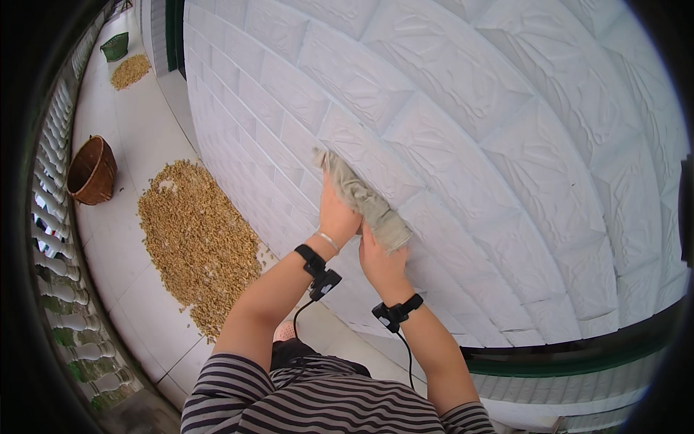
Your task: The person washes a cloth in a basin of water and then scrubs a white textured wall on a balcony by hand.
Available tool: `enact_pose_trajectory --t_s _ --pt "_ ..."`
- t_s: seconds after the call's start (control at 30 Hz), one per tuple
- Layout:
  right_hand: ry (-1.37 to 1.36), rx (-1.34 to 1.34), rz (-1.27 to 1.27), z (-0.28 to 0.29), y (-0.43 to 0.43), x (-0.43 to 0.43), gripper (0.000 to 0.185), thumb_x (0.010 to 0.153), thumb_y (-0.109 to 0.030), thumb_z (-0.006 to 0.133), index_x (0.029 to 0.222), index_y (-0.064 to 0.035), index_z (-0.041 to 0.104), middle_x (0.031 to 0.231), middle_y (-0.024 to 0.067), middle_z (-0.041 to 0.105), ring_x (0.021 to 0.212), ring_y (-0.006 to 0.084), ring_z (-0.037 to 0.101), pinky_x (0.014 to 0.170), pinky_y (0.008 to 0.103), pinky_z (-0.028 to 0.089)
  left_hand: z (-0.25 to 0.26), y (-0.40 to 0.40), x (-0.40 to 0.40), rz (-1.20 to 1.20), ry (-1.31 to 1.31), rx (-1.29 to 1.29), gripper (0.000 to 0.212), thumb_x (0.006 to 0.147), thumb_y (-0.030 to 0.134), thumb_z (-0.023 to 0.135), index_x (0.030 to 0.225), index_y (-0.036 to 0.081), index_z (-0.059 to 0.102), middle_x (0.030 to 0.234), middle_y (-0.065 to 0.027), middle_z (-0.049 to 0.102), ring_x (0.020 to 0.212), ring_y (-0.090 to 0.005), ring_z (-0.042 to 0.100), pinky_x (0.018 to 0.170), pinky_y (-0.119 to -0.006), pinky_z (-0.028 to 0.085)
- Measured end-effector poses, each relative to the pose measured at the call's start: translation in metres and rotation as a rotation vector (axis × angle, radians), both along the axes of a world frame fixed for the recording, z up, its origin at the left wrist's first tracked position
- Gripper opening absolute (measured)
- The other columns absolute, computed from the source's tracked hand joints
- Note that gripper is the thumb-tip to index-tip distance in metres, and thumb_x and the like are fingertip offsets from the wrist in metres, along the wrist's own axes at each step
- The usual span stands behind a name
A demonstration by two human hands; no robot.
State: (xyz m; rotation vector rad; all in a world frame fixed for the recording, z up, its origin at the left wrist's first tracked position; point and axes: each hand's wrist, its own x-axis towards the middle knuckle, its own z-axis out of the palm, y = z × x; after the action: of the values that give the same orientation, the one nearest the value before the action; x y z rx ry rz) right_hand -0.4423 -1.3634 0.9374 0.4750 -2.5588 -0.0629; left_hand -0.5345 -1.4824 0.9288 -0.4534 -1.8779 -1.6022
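A folded, crumpled beige cloth (368,203) lies against the white brick-patterned wall panelling (461,108) in front of me. My left hand (339,211) grips the cloth near its upper left part, the thumb side along its edge. Lower and to the right, my right hand (384,263) holds the cloth's bottom end, its fingers partly hidden by the fabric. The two hands are close together. Each wrist bears a black strap with a small device and a cable, and a light bangle sits on my left wrist.
Peanut-like pods (200,244) are spread on the tiled floor (130,282) at left. A brown basket (93,171) stands by the white balustrade (70,293). Farther off are a green basket (115,48) and a smaller heap (130,71).
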Motion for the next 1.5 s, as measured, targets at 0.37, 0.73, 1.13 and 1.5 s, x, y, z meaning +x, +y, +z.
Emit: enact_pose_trajectory --t_s 0.37,0.73,1.13,1.5 --pt "0.253 -0.119 -0.072 0.085 -0.052 -0.034 0.049 0.085 -0.017 0.061 0.133 -0.0110 0.055 0.132 0.0183 0.054 0.121 0.0387 0.051 0.101 0.0503 0.038 0.080 -0.039 -0.037 0.236 0.184 -0.259 0.050 0.080 0.019 0.063 0.126 0.001 0.055 0.139 -0.0298 0.040 0.134 -0.0541 0.024 0.110 -0.058 0.024" --pt "0.027 -0.010 0.061 -0.010 -0.031 -0.022 0.049 0.079 -0.009 0.064 0.127 -0.0033 0.057 0.125 0.0170 0.058 0.116 0.0381 0.054 0.099 0.0509 0.040 -0.017 -0.039 -0.010 0.081 0.021 -0.255 0.063 0.084 0.023 0.063 0.135 -0.008 0.043 0.147 -0.0300 0.033 0.132 -0.0496 0.033 0.111 -0.050 0.029" --pt "0.199 0.012 0.007 0.057 -0.093 -0.065 0.054 0.084 -0.016 0.062 0.136 -0.0138 0.053 0.128 0.0109 0.058 0.121 0.0319 0.053 0.100 0.0471 0.039 0.002 -0.079 -0.080 0.300 -0.092 -0.175 0.068 0.084 0.028 0.066 0.139 -0.001 0.040 0.143 -0.0266 0.035 0.133 -0.0432 0.031 0.114 -0.048 0.022" --pt "-0.056 0.047 0.030 -0.016 -0.055 -0.047 0.044 0.086 -0.008 0.055 0.130 -0.0076 0.055 0.133 0.0123 0.056 0.127 0.0298 0.049 0.105 0.0418 0.038 -0.035 -0.055 -0.046 0.041 -0.350 0.064 0.056 0.088 0.018 0.062 0.133 -0.005 0.037 0.122 -0.0226 0.053 0.107 -0.0374 0.053 0.095 -0.039 0.044"
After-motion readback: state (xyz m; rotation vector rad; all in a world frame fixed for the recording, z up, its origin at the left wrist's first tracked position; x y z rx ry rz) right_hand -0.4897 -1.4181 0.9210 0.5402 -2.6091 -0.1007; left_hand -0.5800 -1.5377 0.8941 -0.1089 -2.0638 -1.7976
